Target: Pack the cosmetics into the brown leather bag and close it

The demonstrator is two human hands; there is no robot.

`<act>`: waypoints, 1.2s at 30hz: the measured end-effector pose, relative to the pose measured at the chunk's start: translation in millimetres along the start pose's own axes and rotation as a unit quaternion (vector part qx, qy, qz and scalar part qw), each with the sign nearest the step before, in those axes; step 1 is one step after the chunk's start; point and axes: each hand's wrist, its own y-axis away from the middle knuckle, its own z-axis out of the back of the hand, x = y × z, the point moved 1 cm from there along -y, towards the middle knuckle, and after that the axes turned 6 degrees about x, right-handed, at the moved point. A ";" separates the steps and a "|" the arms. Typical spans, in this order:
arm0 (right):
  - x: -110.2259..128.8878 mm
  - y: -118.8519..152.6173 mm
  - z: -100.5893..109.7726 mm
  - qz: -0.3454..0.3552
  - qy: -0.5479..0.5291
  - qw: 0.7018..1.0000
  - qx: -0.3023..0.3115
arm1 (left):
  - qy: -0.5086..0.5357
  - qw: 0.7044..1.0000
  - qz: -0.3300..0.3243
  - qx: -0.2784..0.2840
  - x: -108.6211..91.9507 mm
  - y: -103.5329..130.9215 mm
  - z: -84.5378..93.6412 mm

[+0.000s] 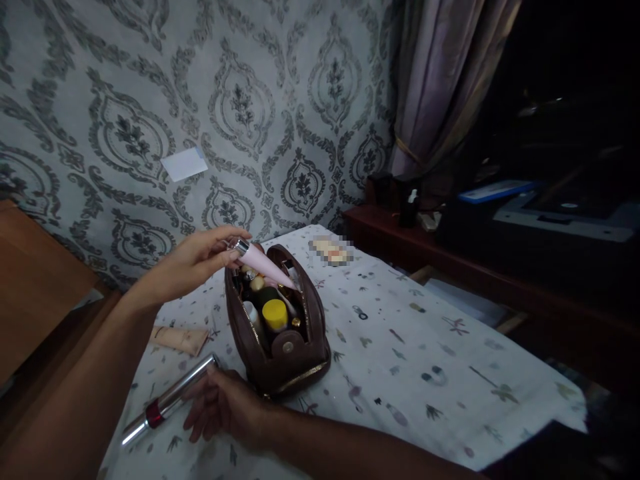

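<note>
My left hand (pixel 203 255) pinches a pale pink squeeze tube (pixel 269 268) by its silver cap, and the tube slants down into the mouth of a brown cosmetic bag (pixel 290 370). The bag's zip is open. Inside are a yellow-capped container (pixel 275 315) and several other small bottles and tubes, partly hidden. In front of the bag, my right hand (pixel 227 405) is closed around the upper end of a shiny silver cylinder with a red band (pixel 173 399); its fingers are partly in shadow. Between the arms, a beige squeeze tube (pixel 181 339) lies on the patterned tablecloth (pixel 390 347).
A blurred-out beige item (pixel 331 251) lies on the table's far side. A white card (pixel 184 164) is on the patterned wall. A dark red shelf (pixel 380 227) with small objects runs along the right, and a wooden panel (pixel 40 287) stands at the left.
</note>
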 end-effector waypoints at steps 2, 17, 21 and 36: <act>0.8 1.0 -1.2 -0.004 0.003 1.000 -0.004 | -0.009 1.000 -0.005 0.013 -2.8 -1.7 0.1; 0.9 4.3 -2.9 0.011 -0.001 1.000 0.001 | -0.093 0.979 -0.075 0.166 -8.6 -27.9 -47.5; 0.7 4.4 -2.5 0.014 -0.006 1.000 0.002 | -0.073 0.983 -0.058 0.158 -2.9 -33.6 -57.2; 5.0 4.9 -6.9 0.006 0.036 0.999 -0.003 | -0.173 0.957 -0.050 0.230 14.1 -37.7 -65.6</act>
